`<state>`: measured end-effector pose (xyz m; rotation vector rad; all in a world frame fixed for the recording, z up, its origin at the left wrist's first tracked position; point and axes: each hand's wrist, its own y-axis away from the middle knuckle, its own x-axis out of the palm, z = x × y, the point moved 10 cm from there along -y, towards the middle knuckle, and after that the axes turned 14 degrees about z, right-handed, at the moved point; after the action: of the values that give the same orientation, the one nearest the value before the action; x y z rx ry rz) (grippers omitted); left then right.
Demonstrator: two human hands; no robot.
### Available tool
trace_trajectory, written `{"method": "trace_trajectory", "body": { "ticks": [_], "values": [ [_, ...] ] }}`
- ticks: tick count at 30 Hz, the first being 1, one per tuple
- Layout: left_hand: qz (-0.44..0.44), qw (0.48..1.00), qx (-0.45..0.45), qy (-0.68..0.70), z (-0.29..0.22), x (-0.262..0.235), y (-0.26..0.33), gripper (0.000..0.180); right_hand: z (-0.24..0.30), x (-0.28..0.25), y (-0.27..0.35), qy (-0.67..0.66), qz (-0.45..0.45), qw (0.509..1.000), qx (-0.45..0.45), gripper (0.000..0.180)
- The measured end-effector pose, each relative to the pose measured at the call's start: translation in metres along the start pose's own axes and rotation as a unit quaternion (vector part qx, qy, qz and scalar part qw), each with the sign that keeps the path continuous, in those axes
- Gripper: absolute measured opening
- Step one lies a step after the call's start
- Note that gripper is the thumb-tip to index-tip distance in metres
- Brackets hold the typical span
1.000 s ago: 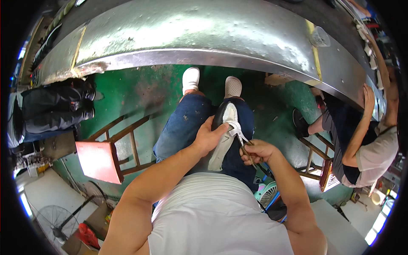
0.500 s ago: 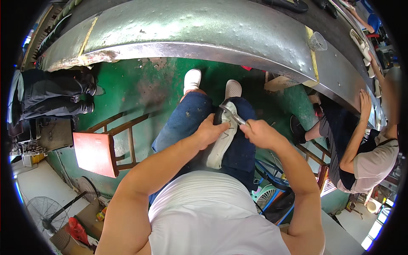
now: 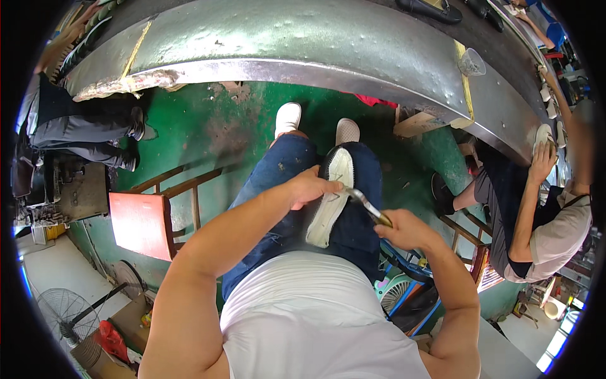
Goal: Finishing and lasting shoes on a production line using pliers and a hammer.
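Observation:
On my lap lies a shoe (image 3: pixel 328 211), sole side up, with a pale off-white underside and a dark edge around its front. A crooked dark line, perhaps a thread or wire, shows on that underside. My left hand (image 3: pixel 314 187) grips the shoe's left side, with the thumb across the pale face. In my right hand (image 3: pixel 406 229) is a curved metal tool (image 3: pixel 365 203) with a yellowish-brown handle. Its kind is not clear. The tool's head sits at the shoe's right edge, close to my left thumb.
A metal-topped bench (image 3: pixel 271 41) curves across the far side, bearing black shoes (image 3: pixel 432 9) and a clear plastic cup (image 3: pixel 471 62). A red-seated stool (image 3: pixel 142 224) stands at left. Co-workers are at left and at right, where one's hand (image 3: pixel 541 163) holds a pale shoe. A fan (image 3: pixel 66 316) is lower left.
My right hand has moved right and toward me, drawing the tool's handle away from the shoe. My left hand has shifted slightly, and the shoe stays on my lap.

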<state>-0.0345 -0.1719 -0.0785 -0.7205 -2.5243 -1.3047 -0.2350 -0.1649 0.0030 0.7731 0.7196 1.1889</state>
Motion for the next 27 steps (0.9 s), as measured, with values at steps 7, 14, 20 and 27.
{"method": "trace_trajectory", "body": {
  "ticks": [7, 14, 20, 27],
  "values": [
    [0.042, 0.996, -0.081, -0.005, 0.007, 0.011, 0.001, 0.11, 0.044, 0.03, 0.01, 0.176, -0.075, 0.973, -0.128, 0.055],
    [0.035, 0.997, -0.074, 0.003, 0.014, 0.009, -0.002, 0.101, 0.08, 0.022, 0.001, 0.437, -0.106, 0.892, -0.033, 0.024],
    [0.059, 0.998, 0.026, 0.023, 0.014, 0.003, -0.017, 0.09, 0.037, 0.023, -0.014, 0.268, -0.19, 0.935, -0.132, 0.021],
    [0.023, 0.996, 0.061, -0.069, 0.009, 0.036, 0.027, 0.088, -0.015, 0.059, -0.004, 0.075, -0.058, 0.995, 0.012, 0.027]
  ]
}}
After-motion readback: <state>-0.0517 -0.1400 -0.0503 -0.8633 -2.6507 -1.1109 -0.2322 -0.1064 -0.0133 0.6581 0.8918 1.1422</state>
